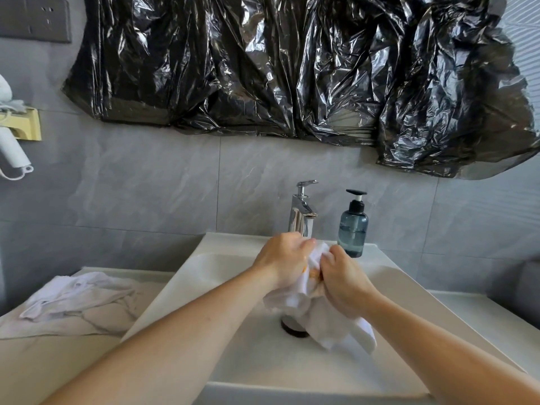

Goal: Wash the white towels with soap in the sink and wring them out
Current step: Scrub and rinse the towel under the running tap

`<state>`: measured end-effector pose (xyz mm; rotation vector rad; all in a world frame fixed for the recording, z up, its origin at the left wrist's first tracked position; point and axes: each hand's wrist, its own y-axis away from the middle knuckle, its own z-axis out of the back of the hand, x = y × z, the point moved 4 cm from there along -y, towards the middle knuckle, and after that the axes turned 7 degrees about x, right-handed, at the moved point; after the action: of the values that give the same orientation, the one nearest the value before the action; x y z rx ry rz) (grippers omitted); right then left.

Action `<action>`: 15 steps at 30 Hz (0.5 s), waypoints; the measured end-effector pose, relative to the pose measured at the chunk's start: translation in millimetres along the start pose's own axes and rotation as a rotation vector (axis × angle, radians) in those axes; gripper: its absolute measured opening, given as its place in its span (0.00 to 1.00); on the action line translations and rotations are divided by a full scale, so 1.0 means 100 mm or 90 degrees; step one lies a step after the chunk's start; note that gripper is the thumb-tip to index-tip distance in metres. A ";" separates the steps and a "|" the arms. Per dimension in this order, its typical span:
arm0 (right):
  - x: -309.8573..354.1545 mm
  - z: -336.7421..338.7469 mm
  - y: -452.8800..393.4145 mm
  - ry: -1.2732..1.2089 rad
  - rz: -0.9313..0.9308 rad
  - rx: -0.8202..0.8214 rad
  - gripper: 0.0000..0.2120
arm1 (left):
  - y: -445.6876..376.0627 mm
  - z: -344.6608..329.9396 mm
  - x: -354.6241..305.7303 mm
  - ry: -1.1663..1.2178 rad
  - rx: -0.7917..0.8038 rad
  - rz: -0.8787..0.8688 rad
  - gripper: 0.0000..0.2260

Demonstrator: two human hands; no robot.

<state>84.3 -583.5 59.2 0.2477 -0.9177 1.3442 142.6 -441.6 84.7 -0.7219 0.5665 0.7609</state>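
Both hands over sink (163, 305), towel (327, 314) bunched between them so drips fall into basin. Left hand (282, 260) and right hand (343, 280) close together, fingers curled tight on cloth, knuckles up. Looks like scrubbing or wringing. Second towel (79, 293) on bench, left. Soap bottle (353, 229) beside tap (302, 211).

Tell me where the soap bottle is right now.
In the head view, the soap bottle stands upright on the back ledge of the sink, just right of the faucet and behind the right hand.
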 end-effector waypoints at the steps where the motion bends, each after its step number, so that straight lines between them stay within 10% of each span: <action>1: -0.02 0.04 0.00 -0.031 -0.011 -0.015 0.12 | -0.01 0.01 0.03 -0.077 -0.016 -0.001 0.18; 7: -0.02 0.19 -0.04 -0.064 -0.037 -0.040 0.09 | 0.00 0.25 0.21 -0.288 -0.039 0.016 0.15; 11: -0.14 0.03 -0.05 0.101 -0.141 0.138 0.06 | 0.04 0.13 0.39 -0.401 0.107 0.101 0.03; 15: -0.19 0.08 -0.01 0.200 -0.134 0.163 0.22 | 0.05 0.18 0.28 -0.393 0.097 0.059 0.13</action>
<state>82.7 -602.4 51.6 0.3106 -0.4434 1.2589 158.7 -414.0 74.7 -0.2916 0.0933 0.9609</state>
